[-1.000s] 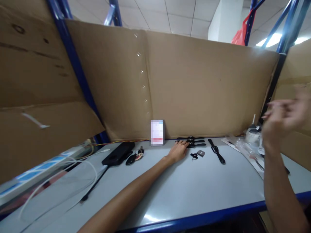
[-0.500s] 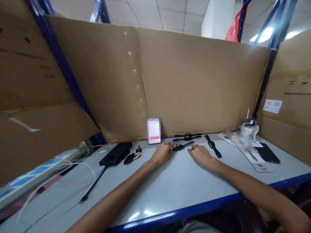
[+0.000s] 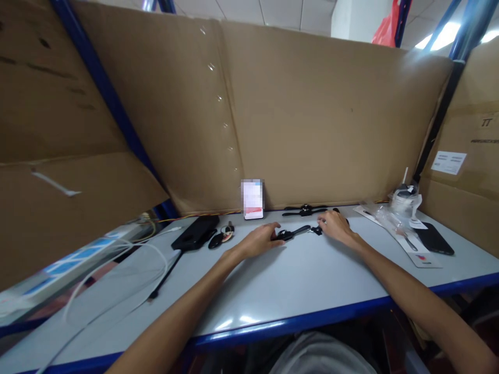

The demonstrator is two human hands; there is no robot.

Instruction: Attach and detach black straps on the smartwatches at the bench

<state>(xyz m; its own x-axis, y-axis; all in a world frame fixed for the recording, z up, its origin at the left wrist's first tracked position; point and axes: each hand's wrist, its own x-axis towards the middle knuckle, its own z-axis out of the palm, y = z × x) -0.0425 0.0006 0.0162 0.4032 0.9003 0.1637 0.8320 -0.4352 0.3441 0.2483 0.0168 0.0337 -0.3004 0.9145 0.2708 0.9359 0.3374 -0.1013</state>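
Observation:
My left hand (image 3: 260, 240) lies on the grey table (image 3: 296, 280) with its fingers curled on one end of a black watch (image 3: 293, 232). My right hand (image 3: 335, 226) rests just right of that watch, fingers bent around a small black part (image 3: 316, 230) at the strap's far end. Another black watch (image 3: 304, 210) lies behind them against the cardboard wall. A further black strap is mostly hidden behind my right hand.
Cardboard walls (image 3: 304, 119) close in the back and sides. At left lie a black flat device (image 3: 195, 232), keys (image 3: 221, 238) and white cables (image 3: 117, 270). At right are a plastic bag (image 3: 390, 223), a small bottle (image 3: 404, 197) and a black phone (image 3: 434, 239).
My right hand came down from the air at the right onto the table beside the watch. My left hand pulled the watch forward, away from the wall.

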